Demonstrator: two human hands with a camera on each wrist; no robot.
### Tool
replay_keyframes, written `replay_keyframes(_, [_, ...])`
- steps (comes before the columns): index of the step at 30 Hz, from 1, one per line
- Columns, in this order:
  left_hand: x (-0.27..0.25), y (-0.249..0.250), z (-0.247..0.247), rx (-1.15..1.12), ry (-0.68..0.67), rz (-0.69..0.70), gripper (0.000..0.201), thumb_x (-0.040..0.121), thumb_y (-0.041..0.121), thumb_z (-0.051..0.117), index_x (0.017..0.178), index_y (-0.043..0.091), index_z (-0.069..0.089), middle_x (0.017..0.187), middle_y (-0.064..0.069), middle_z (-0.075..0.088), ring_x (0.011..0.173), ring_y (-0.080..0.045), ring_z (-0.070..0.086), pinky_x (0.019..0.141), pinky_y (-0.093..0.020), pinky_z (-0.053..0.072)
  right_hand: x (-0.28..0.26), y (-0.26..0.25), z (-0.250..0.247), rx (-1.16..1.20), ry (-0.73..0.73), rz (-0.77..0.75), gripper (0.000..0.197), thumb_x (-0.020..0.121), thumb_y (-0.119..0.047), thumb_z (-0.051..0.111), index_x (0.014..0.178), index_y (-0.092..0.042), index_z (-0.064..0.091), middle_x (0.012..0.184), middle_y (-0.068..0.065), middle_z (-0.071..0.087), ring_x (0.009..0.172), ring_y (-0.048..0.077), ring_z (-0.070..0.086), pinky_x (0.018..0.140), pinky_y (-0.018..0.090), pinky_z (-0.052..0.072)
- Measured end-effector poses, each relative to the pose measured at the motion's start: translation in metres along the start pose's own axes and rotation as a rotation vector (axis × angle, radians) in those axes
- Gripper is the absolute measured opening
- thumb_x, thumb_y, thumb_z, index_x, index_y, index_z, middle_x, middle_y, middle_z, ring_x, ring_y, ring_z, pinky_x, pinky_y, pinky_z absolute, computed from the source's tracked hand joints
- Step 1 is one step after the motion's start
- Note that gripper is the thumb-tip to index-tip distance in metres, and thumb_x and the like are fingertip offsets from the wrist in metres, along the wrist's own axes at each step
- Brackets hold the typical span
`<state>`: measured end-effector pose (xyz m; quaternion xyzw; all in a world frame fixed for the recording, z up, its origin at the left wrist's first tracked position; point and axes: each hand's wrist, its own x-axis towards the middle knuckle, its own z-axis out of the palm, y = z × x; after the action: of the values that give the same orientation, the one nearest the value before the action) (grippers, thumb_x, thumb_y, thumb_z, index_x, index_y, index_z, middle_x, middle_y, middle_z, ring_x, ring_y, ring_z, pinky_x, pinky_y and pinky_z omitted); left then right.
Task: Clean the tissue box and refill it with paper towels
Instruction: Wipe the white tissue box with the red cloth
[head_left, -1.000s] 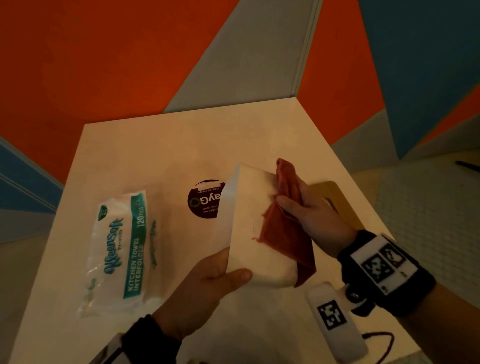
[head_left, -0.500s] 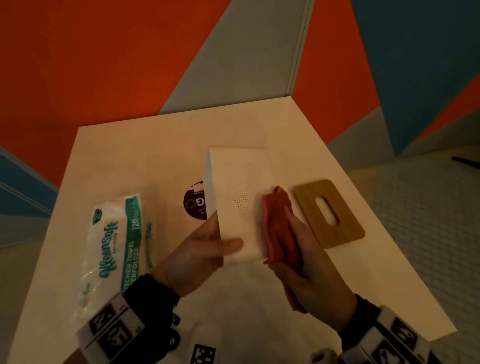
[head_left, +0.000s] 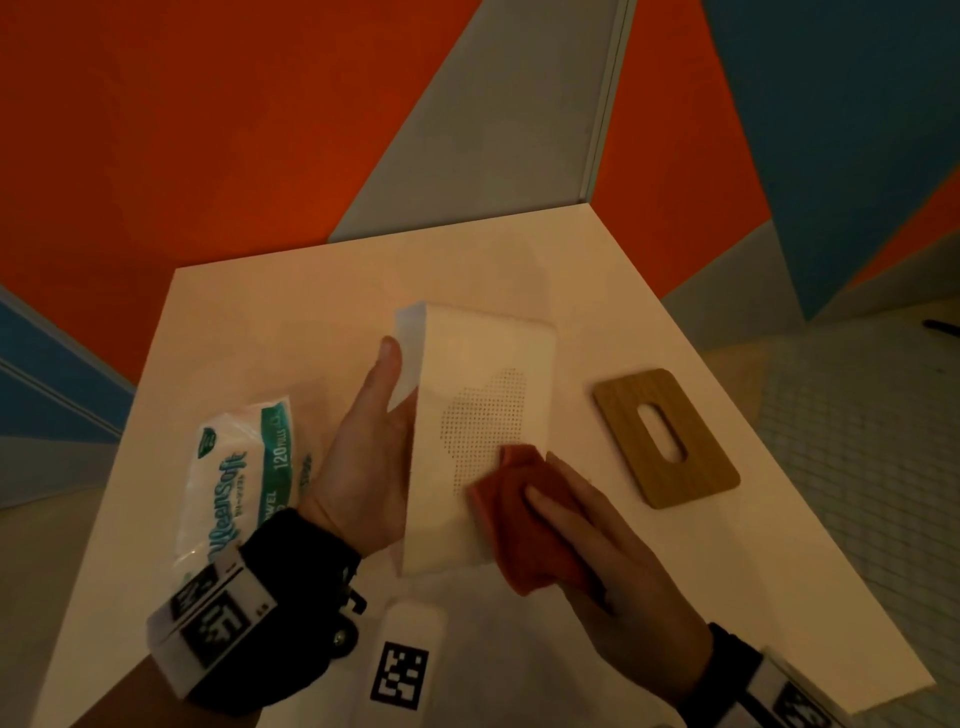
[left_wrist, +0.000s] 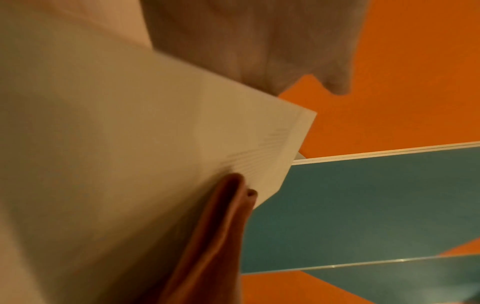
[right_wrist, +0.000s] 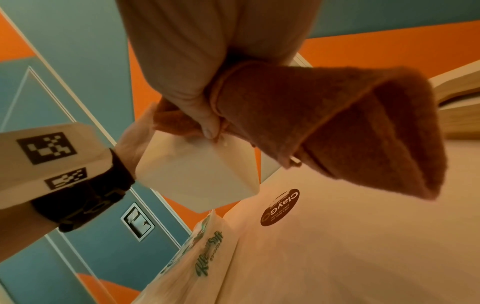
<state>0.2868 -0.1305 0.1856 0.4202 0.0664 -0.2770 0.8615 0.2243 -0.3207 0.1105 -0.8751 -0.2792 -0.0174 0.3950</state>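
The tissue box is white and long, with a patch of tiny dots on its top face. It is held up over the white counter, turned so the dotted face looks up. The left hand holds it from the left side, thumb along the edge and the other fingers hidden behind. The right hand grips a folded red cloth and presses it on the near right part of the dotted face. A pack of paper towels lies on the counter to the left. A wooden lid with a slot lies flat to the right, apart from the box.
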Motion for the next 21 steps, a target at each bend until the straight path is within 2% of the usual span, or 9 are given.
replay_keyframes(1, [-0.001,0.001,0.0,-0.005,-0.002,0.015,0.082,0.037,0.071,0.066,0.101,0.02,0.07,0.097,-0.007,0.076,0.088,-0.023,0.071,0.07,-0.035,0.06,-0.001,0.002,0.0,0.013,0.002,-0.009,0.07,0.084,-0.015,0.055,0.137,-0.043,0.019,0.147,-0.005,0.018,0.138,-0.005,0.011,0.105,0.0,0.012])
replay_keyframes(2, [-0.002,0.001,0.001,0.001,0.013,0.033,0.079,0.04,0.074,0.058,0.097,0.021,0.071,0.094,-0.005,0.076,0.086,-0.022,0.071,0.069,-0.035,0.061,-0.001,0.004,0.001,0.028,0.0,-0.013,0.069,0.085,-0.015,0.054,0.137,-0.045,0.019,0.149,-0.007,0.016,0.138,-0.002,0.012,0.105,0.001,0.013])
replay_keyframes(4, [-0.003,0.004,0.003,0.026,0.057,0.062,0.068,0.05,0.071,0.039,0.085,0.024,0.074,0.084,-0.003,0.078,0.078,-0.02,0.072,0.067,-0.035,0.059,-0.003,0.007,0.002,0.059,-0.021,-0.002,0.072,0.084,-0.009,0.053,0.135,-0.049,0.02,0.151,-0.014,0.011,0.138,0.001,0.014,0.106,0.003,0.015])
replay_keyframes(8, [-0.007,0.008,0.002,0.067,0.089,0.069,0.052,0.062,0.058,0.04,0.082,0.024,0.074,0.081,-0.002,0.077,0.074,-0.018,0.072,0.065,-0.032,0.059,-0.003,0.012,0.005,0.032,-0.062,-0.015,0.073,0.082,-0.008,0.051,0.134,-0.05,0.02,0.148,-0.032,0.002,0.137,-0.009,0.008,0.103,-0.002,0.014])
replay_keyframes(12, [-0.005,0.006,-0.004,0.103,0.247,0.136,0.034,0.089,0.032,0.033,0.092,0.013,0.061,0.086,-0.005,0.068,0.08,-0.02,0.063,0.078,-0.034,0.052,-0.001,0.014,0.002,0.101,-0.049,0.005,0.065,0.085,-0.016,0.051,0.131,-0.054,0.024,0.144,-0.041,0.004,0.133,-0.015,0.011,0.102,-0.001,0.018])
replay_keyframes(15, [-0.005,0.001,-0.007,-0.005,0.264,0.149,0.03,0.089,0.016,0.032,0.085,0.009,0.06,0.069,0.0,0.073,0.064,-0.012,0.069,0.063,-0.026,0.058,0.006,0.01,-0.011,0.24,0.075,0.064,0.06,0.079,-0.028,0.049,0.125,-0.06,0.029,0.138,-0.047,0.014,0.13,-0.016,0.019,0.1,0.0,0.025])
replay_keyframes(17, [-0.007,-0.004,-0.007,-0.049,0.255,0.168,0.026,0.088,0.01,0.034,0.092,0.006,0.06,0.074,-0.002,0.073,0.063,-0.01,0.07,0.062,-0.024,0.058,0.014,0.004,-0.023,0.251,0.218,0.104,0.061,0.076,-0.029,0.05,0.122,-0.063,0.028,0.133,-0.051,0.017,0.127,-0.019,0.021,0.095,0.002,0.032])
replay_keyframes(19, [-0.008,-0.01,-0.007,-0.029,0.22,0.185,0.021,0.082,0.009,0.047,0.097,0.005,0.061,0.084,-0.005,0.072,0.069,-0.013,0.071,0.065,-0.026,0.059,0.026,-0.005,-0.037,0.254,0.329,0.096,0.053,0.077,-0.04,0.05,0.121,-0.061,0.029,0.135,-0.045,0.02,0.126,-0.017,0.024,0.098,0.008,0.033])
replay_keyframes(21, [-0.008,-0.017,-0.008,-0.024,0.154,0.175,0.028,0.065,0.009,0.056,0.091,0.006,0.067,0.081,-0.006,0.075,0.073,-0.017,0.072,0.066,-0.028,0.06,0.04,-0.017,-0.044,0.161,0.365,0.012,0.046,0.081,-0.039,0.047,0.123,-0.049,0.033,0.139,-0.022,0.027,0.126,-0.012,0.026,0.103,0.007,0.028])
